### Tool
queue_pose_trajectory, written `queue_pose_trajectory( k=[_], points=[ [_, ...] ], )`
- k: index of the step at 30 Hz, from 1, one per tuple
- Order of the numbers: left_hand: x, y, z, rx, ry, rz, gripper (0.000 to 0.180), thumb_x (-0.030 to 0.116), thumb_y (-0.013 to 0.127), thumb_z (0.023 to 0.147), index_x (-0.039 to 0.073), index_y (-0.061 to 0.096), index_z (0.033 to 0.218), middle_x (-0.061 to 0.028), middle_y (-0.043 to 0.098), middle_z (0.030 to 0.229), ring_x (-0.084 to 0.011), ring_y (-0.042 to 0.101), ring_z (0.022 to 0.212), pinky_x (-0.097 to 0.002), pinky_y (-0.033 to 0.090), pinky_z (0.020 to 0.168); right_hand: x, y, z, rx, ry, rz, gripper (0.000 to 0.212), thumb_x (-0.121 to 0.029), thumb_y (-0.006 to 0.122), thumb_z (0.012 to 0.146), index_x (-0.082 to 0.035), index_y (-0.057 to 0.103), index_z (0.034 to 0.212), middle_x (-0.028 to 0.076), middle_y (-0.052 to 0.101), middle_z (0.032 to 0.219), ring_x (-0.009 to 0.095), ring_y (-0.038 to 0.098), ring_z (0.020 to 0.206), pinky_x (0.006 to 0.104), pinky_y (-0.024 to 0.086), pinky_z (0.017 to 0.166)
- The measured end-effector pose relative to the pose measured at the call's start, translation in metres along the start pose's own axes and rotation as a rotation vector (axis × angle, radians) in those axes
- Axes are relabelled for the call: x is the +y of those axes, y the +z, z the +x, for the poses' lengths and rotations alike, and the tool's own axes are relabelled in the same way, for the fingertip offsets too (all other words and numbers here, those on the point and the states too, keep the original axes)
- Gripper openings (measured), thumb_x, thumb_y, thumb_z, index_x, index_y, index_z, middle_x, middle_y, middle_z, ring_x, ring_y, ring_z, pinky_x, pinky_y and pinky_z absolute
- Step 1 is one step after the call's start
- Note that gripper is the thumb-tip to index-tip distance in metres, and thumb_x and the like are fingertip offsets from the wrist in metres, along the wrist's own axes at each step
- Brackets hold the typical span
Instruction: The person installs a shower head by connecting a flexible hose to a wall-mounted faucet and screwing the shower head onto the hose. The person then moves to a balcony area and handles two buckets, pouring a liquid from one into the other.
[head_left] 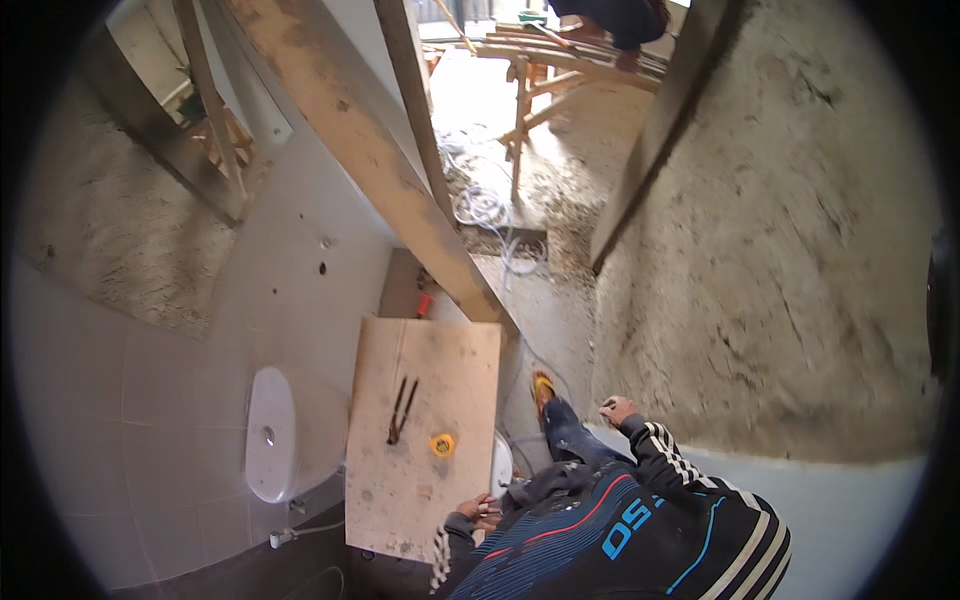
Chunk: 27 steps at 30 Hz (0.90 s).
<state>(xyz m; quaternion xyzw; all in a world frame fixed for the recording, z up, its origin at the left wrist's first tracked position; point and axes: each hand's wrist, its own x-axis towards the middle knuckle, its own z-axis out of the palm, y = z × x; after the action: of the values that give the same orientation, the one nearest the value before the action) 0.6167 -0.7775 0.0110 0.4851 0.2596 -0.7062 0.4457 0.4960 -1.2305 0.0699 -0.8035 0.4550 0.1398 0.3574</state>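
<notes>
My left hand [482, 511] hangs beside the near right edge of a wooden board [470, 370], its fingers loosely apart and nothing visible in them. To the right, my right hand [619, 409] is held out at my side above the floor, next to the rough plaster wall. Its fingers are curled; whatever they hold, if anything, is too small to make out. On the board lie dark long-handled pliers or pincers [400, 412] and a round yellow tape measure [442, 445].
A white toilet cistern [272, 435] stands left of the board. A long wooden plank [370, 150] slants across the doorway. Pale hose or cable [485, 207] lies coiled on the floor beyond. Another person [620, 20] is by a wooden trestle [520, 120]. An orange-red object [424, 304] sits behind the board.
</notes>
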Motion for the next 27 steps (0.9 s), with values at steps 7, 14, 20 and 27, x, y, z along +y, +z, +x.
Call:
queue_pose_trajectory(
  k=[7, 14, 20, 27],
  points=[
    [0.158, 0.125, 0.059, 0.002, 0.43, 0.597, 0.049, 0.05, 0.05, 0.085, 0.009, 0.058, 0.11, -0.0038, 0.062, 0.084, -0.0109, 0.055, 0.06, -0.0246, 0.046, 0.055, -0.007, -0.055, 0.154, 0.059, -0.018, 0.046, 0.028, -0.035, 0.064, 0.071, -0.009, 0.068, 0.083, 0.013, 0.066, 0.078, 0.024, 0.064, 0.078, 0.0352, 0.049, 0.072],
    [0.29, 0.169, 0.062, 0.24, 0.153, 0.232, 0.056, 0.049, 0.056, 0.081, 0.018, 0.043, 0.126, -0.0093, 0.047, 0.12, -0.0234, 0.05, 0.099, -0.0471, 0.042, 0.08, -0.018, -0.089, 0.206, 0.093, 0.04, 0.101, 0.026, -0.033, 0.062, 0.072, -0.009, 0.068, 0.082, 0.01, 0.066, 0.07, 0.022, 0.064, 0.066, 0.0332, 0.049, 0.068],
    [0.362, 0.177, 0.048, 0.266, 0.102, 0.059, 0.049, 0.045, 0.054, 0.085, 0.016, 0.046, 0.122, -0.0089, 0.054, 0.115, -0.0223, 0.056, 0.09, -0.0394, 0.045, 0.077, -0.035, -0.112, 0.263, -0.195, 0.346, 0.427, 0.02, -0.014, 0.067, 0.074, 0.0, 0.064, 0.088, 0.011, 0.063, 0.067, 0.019, 0.065, 0.063, 0.0318, 0.053, 0.047],
    [0.448, 0.19, 0.146, 0.211, 0.154, 0.17, 0.051, 0.047, 0.056, 0.082, 0.008, 0.051, 0.114, -0.0112, 0.059, 0.095, -0.025, 0.057, 0.079, -0.0412, 0.046, 0.068, -0.085, -0.194, 0.423, -0.252, 0.155, 0.026, 0.037, -0.034, 0.064, 0.075, -0.003, 0.065, 0.095, 0.012, 0.067, 0.073, 0.018, 0.065, 0.063, 0.0316, 0.053, 0.063]
  ],
)
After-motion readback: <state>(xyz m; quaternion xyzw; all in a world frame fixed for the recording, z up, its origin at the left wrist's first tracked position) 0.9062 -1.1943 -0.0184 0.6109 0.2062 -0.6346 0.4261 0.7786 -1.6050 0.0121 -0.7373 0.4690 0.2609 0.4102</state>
